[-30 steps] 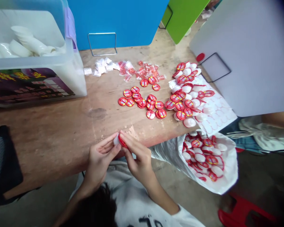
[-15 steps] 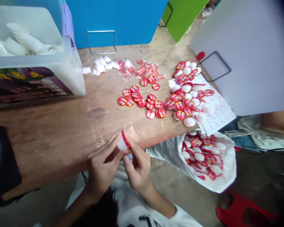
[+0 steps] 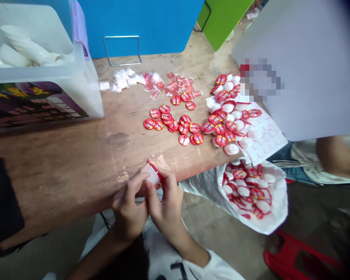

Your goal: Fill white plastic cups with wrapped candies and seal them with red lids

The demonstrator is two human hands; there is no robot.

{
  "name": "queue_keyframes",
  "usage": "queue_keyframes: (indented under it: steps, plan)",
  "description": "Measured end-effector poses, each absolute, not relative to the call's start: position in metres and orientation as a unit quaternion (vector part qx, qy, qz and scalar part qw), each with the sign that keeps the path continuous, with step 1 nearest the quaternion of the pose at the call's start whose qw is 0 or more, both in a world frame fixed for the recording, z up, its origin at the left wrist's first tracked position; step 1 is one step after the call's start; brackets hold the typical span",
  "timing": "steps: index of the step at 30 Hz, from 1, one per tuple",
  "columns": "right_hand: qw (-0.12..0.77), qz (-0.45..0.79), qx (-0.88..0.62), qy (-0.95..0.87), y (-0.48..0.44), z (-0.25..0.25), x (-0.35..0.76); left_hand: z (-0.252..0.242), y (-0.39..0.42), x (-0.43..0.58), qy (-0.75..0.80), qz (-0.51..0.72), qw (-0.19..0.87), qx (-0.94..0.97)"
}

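A small white plastic cup (image 3: 153, 175) with a red rim is held between both hands over the table's front edge. My left hand (image 3: 130, 208) pinches the cup's white side with bent fingers. My right hand (image 3: 167, 196) wraps its fingers along the red rim, its thumb near the cup's lower end. Whether the red part is a loose lid or fixed on cannot be made out. Beyond the hands, several round red lids (image 3: 165, 116) with printed faces lie on the wooden table (image 3: 61, 167). Small red packets (image 3: 179, 84) and white packets (image 3: 121, 80) lie behind them.
Red-and-white lidded cups (image 3: 220, 129) crowd the table's right side, by a printed white sheet (image 3: 268, 132). An open white bag (image 3: 275, 221) of similar cups hangs below. At left stands a clear bin (image 3: 87, 91) of white cups. Blue (image 3: 146, 23) and grey (image 3: 303, 70) dividers border the table.
The cup has turned in my hands, showing more of its white side. My right thumb has moved up against the cup. The view has shifted slightly.
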State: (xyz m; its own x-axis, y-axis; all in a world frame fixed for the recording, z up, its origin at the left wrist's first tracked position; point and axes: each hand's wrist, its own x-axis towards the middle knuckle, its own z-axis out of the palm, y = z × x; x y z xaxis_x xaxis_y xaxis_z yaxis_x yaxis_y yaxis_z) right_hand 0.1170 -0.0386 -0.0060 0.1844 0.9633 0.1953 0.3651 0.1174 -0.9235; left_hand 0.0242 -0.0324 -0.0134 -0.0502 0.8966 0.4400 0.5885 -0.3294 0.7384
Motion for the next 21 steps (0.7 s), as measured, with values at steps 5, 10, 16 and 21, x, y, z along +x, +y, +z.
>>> queue_keyframes:
  steps: [5, 10, 16, 21]
  plan:
    - [0.489, 0.308, -0.591, -0.563, -0.037, -0.008, 0.119, -0.013, -0.027, 0.024, 0.526, 0.455, 0.119, 0.709]
    - [0.551, 0.376, -0.538, -0.515, -0.04, -0.01, 0.12, -0.009, -0.027, 0.023, 0.509, 0.463, 0.114, 0.717]
    - [0.628, 0.386, -0.517, -0.436, -0.042, -0.013, 0.114, -0.006, -0.03, 0.03, 0.487, 0.483, 0.125, 0.717]
    - [0.659, 0.367, -0.521, -0.4, -0.039, -0.009, 0.111, -0.01, -0.039, 0.042, 0.51, 0.528, 0.172, 0.657]
